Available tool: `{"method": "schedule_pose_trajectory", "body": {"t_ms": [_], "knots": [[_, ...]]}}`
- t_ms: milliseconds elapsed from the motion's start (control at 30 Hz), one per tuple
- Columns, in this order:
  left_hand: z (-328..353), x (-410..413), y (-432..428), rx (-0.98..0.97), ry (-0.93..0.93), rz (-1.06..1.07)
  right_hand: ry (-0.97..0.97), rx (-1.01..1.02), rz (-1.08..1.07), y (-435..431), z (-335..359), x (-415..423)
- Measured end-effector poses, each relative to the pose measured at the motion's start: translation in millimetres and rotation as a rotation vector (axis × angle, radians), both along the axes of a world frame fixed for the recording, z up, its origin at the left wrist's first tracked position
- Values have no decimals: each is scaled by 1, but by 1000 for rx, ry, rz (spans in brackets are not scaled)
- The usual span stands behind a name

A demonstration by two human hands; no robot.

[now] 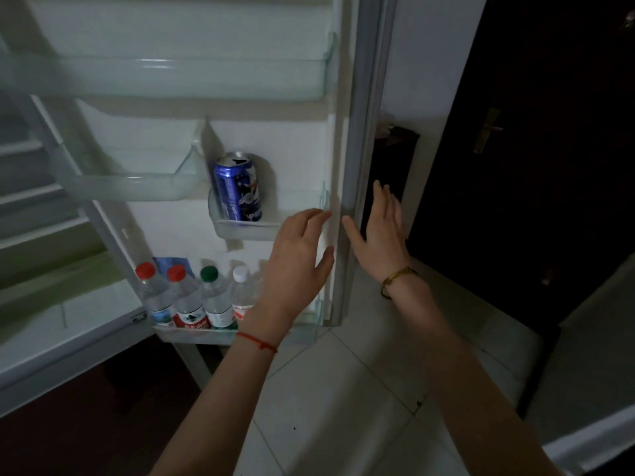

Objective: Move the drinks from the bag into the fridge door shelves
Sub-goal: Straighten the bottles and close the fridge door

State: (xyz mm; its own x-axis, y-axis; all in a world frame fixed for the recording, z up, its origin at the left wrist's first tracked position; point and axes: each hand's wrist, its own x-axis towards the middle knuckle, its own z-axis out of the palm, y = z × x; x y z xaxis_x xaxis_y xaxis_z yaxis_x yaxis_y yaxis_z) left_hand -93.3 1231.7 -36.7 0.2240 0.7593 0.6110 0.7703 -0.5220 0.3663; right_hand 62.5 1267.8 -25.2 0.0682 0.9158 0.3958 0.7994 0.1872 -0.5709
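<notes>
The fridge door [340, 139] stands open in front of me. A blue can [237, 187] stands upright in the small middle door shelf [240, 230]. Several clear bottles [187, 297] with red, green and white caps stand side by side in the bottom door shelf [192, 334]. My left hand [297, 259] is open and empty, hovering just right of the can's shelf and above the bottles. My right hand [379, 231] is open too, at the door's outer edge, its fingers reaching behind the edge. No bag is in view.
Two empty clear door shelves, one wide [192, 77] and one at left [130, 182], sit above the can. The fridge interior [31, 207] lies to the left. A dark door with a brass handle [486, 130] is at right. Pale floor tiles [343, 389] lie below.
</notes>
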Motion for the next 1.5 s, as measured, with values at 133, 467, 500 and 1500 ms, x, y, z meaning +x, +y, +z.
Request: {"method": "schedule_pose_trajectory", "body": {"t_ms": [133, 467, 500, 1500], "knots": [[-4, 6, 0, -5, 25, 55, 42, -67, 27, 14, -2, 2], [0, 7, -12, -41, 7, 80, 246, -165, 143, 14, -10, -8], [0, 7, -14, -40, 7, 79, 260, -158, 142, 12, -10, -9], [-6, -66, -214, 67, -6, -38, 271, 35, 77, -225, -23, -81]]}}
